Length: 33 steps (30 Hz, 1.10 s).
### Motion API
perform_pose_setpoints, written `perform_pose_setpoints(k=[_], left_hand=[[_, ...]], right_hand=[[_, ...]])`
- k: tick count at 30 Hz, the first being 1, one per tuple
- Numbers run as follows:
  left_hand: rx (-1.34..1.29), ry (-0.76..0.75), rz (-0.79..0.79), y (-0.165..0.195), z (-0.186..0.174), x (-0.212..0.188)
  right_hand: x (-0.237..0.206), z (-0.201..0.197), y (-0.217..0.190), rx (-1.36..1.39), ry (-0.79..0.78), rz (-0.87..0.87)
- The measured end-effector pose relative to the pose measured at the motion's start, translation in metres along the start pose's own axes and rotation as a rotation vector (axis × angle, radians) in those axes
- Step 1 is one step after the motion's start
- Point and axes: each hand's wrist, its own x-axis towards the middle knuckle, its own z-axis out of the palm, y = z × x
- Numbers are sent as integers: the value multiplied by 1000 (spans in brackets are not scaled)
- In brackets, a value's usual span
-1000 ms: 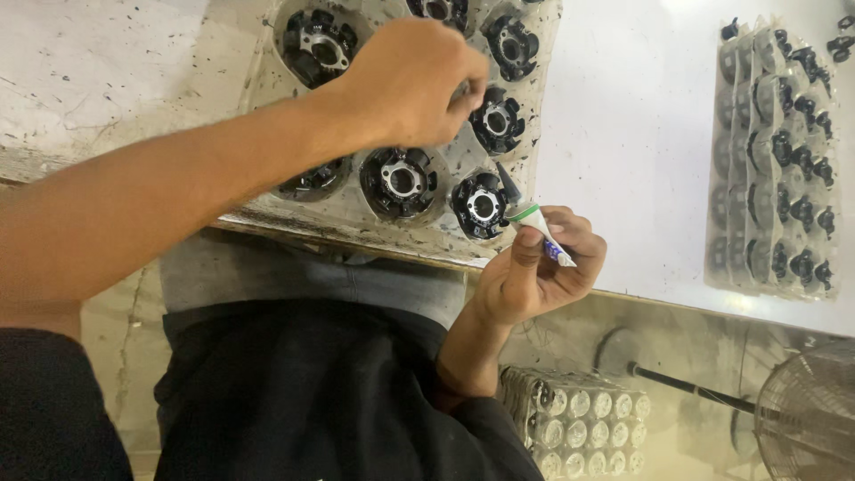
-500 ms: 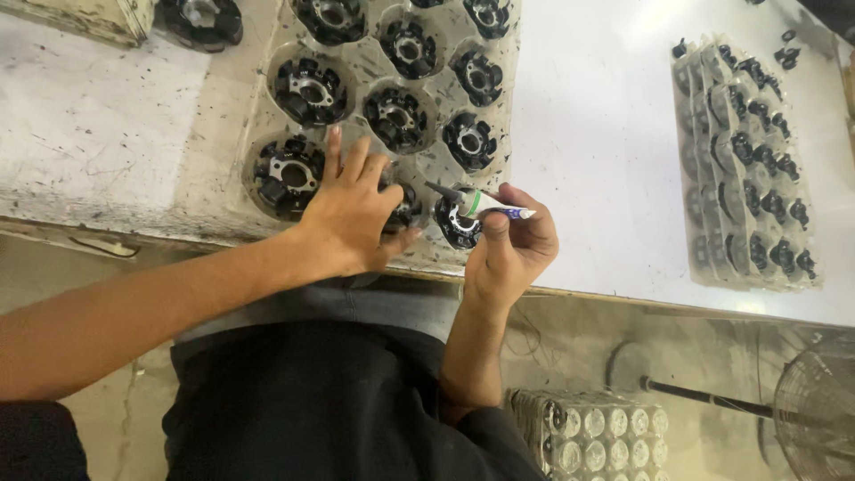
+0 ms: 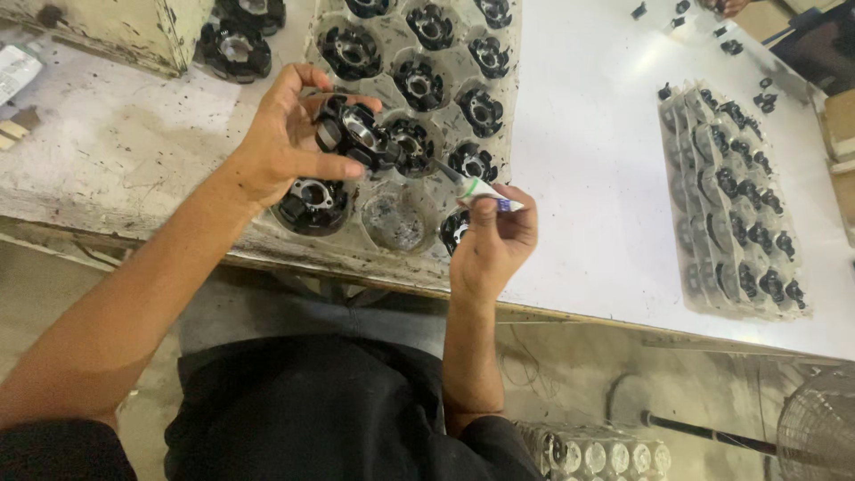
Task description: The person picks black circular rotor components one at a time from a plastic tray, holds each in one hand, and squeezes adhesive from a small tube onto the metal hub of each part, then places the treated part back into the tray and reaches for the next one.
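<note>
We held a black round part (image 3: 354,132) up in our left hand (image 3: 283,147). Our fingers were curled around it, with the thumb under it and the other fingers behind it. The part had a shiny ring in its middle. It was up in the air, just over the tray (image 3: 385,233), and not in any cup.

Our right hand (image 3: 492,242) was closed around a small tube (image 3: 485,190). The tube was white and green with a dark thin tip. The tip pointed at the part and came very near its side. We could not tell if it touched.

The tray was clear plastic with round cups. Most cups had a black part (image 3: 419,84) in them, like the one we held. One cup (image 3: 395,223) right below our hands had no part in it. One more part (image 3: 312,200) sat in the cup under our left hand.

The tray lay on the desk (image 3: 107,151), which was white, worn and dirty on the left. Two more black parts (image 3: 233,49) sat on the desk past the tray. On the right lay a second tray (image 3: 732,200) with many small black bits. A fan (image 3: 819,436) stood low on the right, by the floor.
</note>
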Motion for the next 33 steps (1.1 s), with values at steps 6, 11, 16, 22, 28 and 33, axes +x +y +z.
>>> perform_pose_setpoints(k=[6, 11, 16, 22, 28, 33], left_hand=[[-848, 204, -98, -26, 2, -4], [-629, 210, 79, -13, 29, -2], [-235, 254, 224, 5, 57, -7], [-67, 204, 343, 20, 66, -11], [-10, 181, 405, 19, 67, -10], [-40, 188, 374, 12, 69, -10]], right_hand=[[-8, 23, 25, -43, -56, 187], [-23, 37, 15, -253, -139, -73], [-37, 51, -11, -496, -223, -359], [-43, 65, -26, -638, -228, -515], [-43, 63, -31, -717, -275, -529], [-36, 60, -27, -679, -256, -509]])
